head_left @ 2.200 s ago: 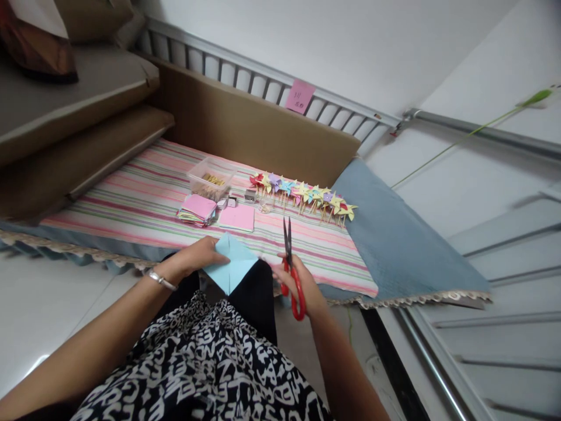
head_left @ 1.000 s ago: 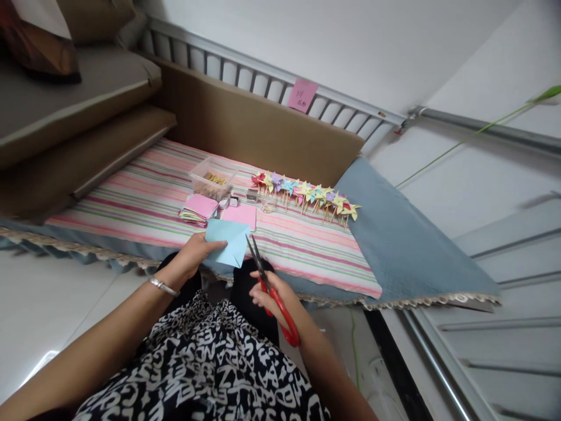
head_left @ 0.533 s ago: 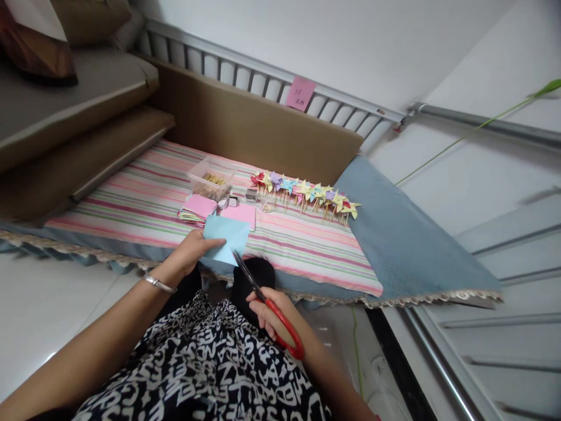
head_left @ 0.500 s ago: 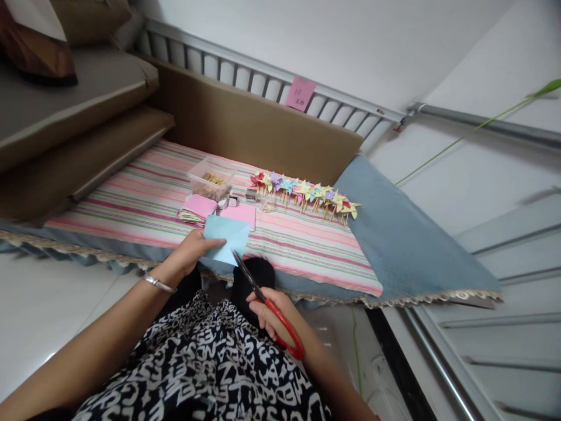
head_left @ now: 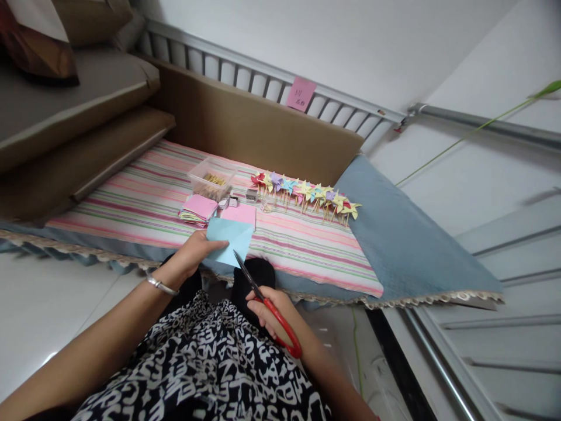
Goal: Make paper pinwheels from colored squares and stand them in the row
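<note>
My left hand (head_left: 193,255) pinches a light blue square of paper (head_left: 230,240) by its left edge and holds it just above the near edge of the striped cloth. My right hand (head_left: 267,310) grips red-handled scissors (head_left: 269,307). Their blades point up and left, and the tips touch the bottom edge of the blue paper. A silver bracelet circles my left wrist.
On the striped cloth (head_left: 307,245) lie a stack of coloured papers (head_left: 198,209), a pink sheet (head_left: 239,214), a clear tub of sticks (head_left: 211,178) and a row of several paper pinwheels (head_left: 304,193). A cardboard panel (head_left: 245,126) stands behind. Blue fabric (head_left: 403,240) lies right.
My right hand swung the scissors from upright down and left until the blades reached the blue paper. My left hand lifted the paper toward the cloth's edge.
</note>
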Demonstrator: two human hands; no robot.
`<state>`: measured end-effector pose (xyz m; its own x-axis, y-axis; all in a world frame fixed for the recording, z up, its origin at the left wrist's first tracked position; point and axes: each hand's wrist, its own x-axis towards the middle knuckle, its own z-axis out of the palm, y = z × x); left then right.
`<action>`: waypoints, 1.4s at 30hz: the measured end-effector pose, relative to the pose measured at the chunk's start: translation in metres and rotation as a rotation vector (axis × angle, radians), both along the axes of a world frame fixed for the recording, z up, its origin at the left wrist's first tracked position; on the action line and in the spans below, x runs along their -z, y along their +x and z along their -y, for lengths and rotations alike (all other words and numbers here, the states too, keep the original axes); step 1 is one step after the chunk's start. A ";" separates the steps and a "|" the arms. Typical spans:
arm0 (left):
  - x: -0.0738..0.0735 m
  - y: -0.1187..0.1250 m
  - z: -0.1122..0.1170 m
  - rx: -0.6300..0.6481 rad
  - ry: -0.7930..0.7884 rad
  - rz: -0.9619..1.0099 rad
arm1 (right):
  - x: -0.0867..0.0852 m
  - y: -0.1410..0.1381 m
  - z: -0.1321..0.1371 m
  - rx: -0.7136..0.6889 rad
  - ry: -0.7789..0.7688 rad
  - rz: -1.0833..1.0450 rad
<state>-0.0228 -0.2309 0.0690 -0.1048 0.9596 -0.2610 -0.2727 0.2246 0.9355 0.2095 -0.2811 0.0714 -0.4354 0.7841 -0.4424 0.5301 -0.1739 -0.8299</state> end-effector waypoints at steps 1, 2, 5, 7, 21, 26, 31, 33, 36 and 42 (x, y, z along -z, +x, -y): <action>0.000 0.000 0.000 0.000 -0.001 0.003 | -0.002 -0.001 0.001 0.009 0.016 0.009; -0.001 0.000 0.000 -0.001 -0.001 0.006 | -0.004 -0.002 0.001 0.016 0.029 0.017; -0.002 0.001 0.001 -0.003 -0.007 0.010 | -0.008 -0.004 0.002 0.027 0.047 0.022; -0.003 0.001 0.002 -0.003 -0.011 0.007 | -0.010 -0.004 0.002 0.022 0.047 0.025; -0.003 0.002 0.003 0.007 -0.006 -0.015 | -0.001 0.001 0.000 -0.047 0.105 0.015; -0.004 0.003 0.003 0.010 -0.022 -0.013 | -0.001 0.001 -0.001 -0.058 0.109 0.034; -0.004 0.003 0.004 0.003 -0.019 -0.039 | -0.003 0.001 0.001 -0.034 0.123 0.011; -0.003 0.003 0.004 0.005 -0.018 -0.048 | -0.003 0.001 0.000 -0.059 0.131 0.013; -0.002 0.002 0.003 0.003 -0.030 -0.054 | 0.000 0.002 -0.002 -0.082 0.174 0.040; 0.005 -0.005 -0.001 -0.026 -0.025 -0.047 | 0.011 0.010 -0.001 -0.203 0.190 0.089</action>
